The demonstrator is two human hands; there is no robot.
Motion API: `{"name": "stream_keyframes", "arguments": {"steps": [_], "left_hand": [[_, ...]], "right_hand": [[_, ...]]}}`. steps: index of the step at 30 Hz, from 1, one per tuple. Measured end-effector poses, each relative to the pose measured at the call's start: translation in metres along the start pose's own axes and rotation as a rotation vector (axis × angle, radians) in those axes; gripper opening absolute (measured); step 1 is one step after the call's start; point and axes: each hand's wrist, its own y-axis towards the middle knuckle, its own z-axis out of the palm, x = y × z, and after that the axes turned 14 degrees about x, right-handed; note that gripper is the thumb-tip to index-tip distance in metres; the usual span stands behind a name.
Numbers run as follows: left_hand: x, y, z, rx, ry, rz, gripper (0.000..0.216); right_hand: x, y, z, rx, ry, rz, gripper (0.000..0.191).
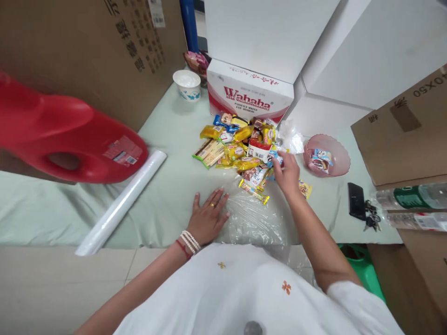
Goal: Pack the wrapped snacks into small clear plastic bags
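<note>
A person's right hand [288, 174] is pinching a small blue-and-white packet [273, 158] at the right edge of a snack pile [237, 146] on the pale green table [167, 139], while the left hand [209, 216] is resting open and flat, palm down, at the near left edge of a clear plastic sheet [254, 221]. A pink bowl [342, 160] holding a few packets is sitting just right of the pile, and a Wahaha carton [249, 93] is standing just beyond it. A red jug [70, 135] and a white roll [122, 200] are lying at the left, a phone [356, 200] and keys [372, 221] at the right.
</note>
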Motion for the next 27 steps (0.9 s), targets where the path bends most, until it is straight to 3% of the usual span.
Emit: {"name": "stream_keyframes", "arguments": {"steps": [3,6,9,11,13,15,18,21,24,27], "left_hand": [[0.001,0.001,0.0,-0.004,0.03,-0.022,0.06],[0.001,0.0,0.002,-0.005,0.077,-0.016,0.059],[0.001,-0.002,0.004,-0.017,0.093,-0.003,0.061],[0.001,-0.003,0.005,-0.018,0.088,0.004,0.064],[0.001,-0.004,0.006,-0.013,0.079,0.012,0.068],[0.002,-0.003,0.007,-0.012,0.072,0.017,0.071],[0.003,-0.002,0.008,-0.02,0.067,0.019,0.073],[0.01,-0.007,0.006,-0.051,0.059,0.038,0.071],[0.019,-0.02,0.001,-0.129,0.02,0.146,0.068],[0.028,-0.035,-0.007,-0.173,-0.053,0.332,0.072]], "right_hand": [[0.023,0.059,0.022,0.089,-0.044,0.173,0.035],[0.021,0.072,0.013,0.114,-0.011,0.18,0.025],[0.008,0.035,-0.014,-0.019,0.189,0.094,0.02],[0.003,-0.004,-0.031,0.005,0.425,0.107,0.026],[0.001,-0.044,-0.036,0.205,0.627,0.166,0.034],[0.002,-0.077,-0.026,0.421,0.69,0.187,0.038],[0.007,-0.108,0.007,0.601,0.499,0.135,0.033],[0.01,-0.122,0.026,0.515,0.165,0.072,0.027],[0.005,-0.14,0.011,0.39,0.088,-0.031,0.029],[-0.008,-0.169,-0.018,0.513,0.11,-0.28,0.031]]}}
